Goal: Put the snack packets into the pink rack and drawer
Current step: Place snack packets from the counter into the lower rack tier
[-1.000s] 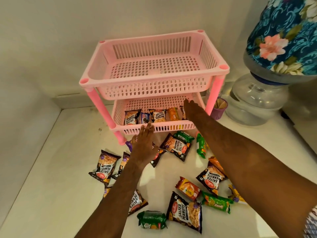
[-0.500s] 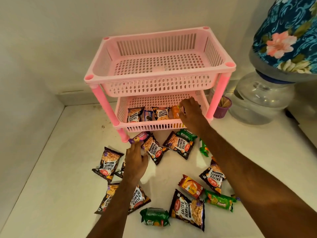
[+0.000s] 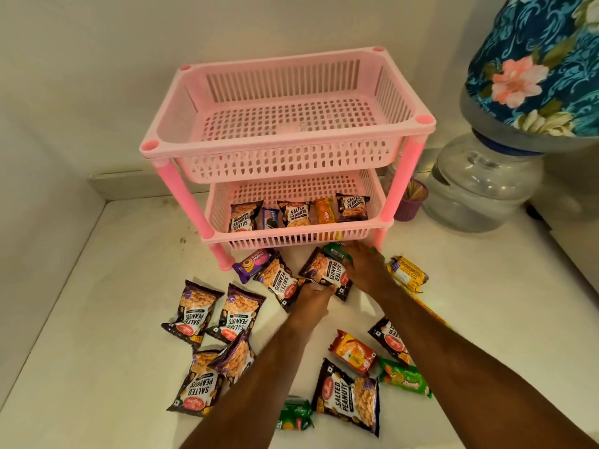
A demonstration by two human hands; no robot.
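Hands: left hand (image 3: 312, 303) pinches crinkly peanut packet (image 3: 327, 273); right hand (image 3: 363, 265) grips it.

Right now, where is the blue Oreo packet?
In the head view, the Oreo packet stands in the pink rack's lower tray, left side, between two salted peanuts packets.

A white counter (image 3: 81, 319) fills the corner between two plain cream walls (image 3: 97, 59), under warm, dim light. At the right stands a clear water jar (image 3: 479, 192), with a blue flowered cloth (image 3: 544, 59) above it
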